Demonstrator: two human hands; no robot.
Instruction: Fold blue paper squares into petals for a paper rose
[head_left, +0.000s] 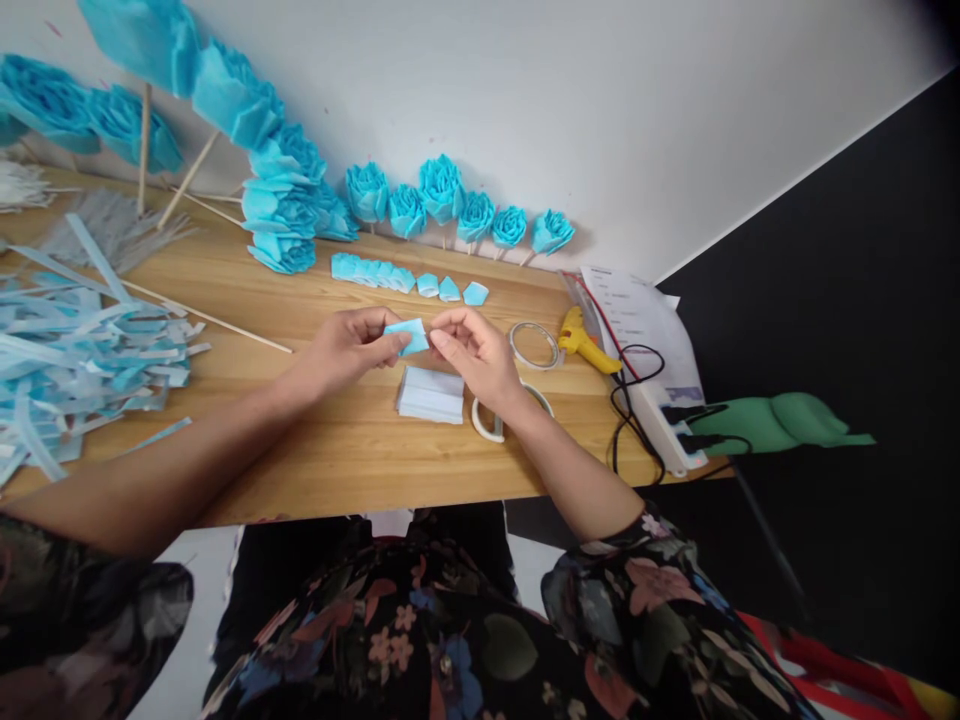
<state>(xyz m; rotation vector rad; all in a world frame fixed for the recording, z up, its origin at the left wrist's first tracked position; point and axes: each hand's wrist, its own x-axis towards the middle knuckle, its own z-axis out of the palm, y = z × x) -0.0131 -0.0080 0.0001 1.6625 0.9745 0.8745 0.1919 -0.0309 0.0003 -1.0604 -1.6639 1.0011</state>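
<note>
Both hands meet over the middle of the wooden table. My left hand and my right hand pinch a small blue paper piece between thumbs and fingers, one hand at each end. Just below it lies a stack of pale blue paper squares. A tape roll sits under my right wrist, partly hidden. A row of folded blue petals lies beyond the hands.
Blue paper roses on sticks lean on the white wall. Paper strip scraps pile up at the left. A second tape ring, a yellow glue gun, a power strip with cables and a printed sheet lie right.
</note>
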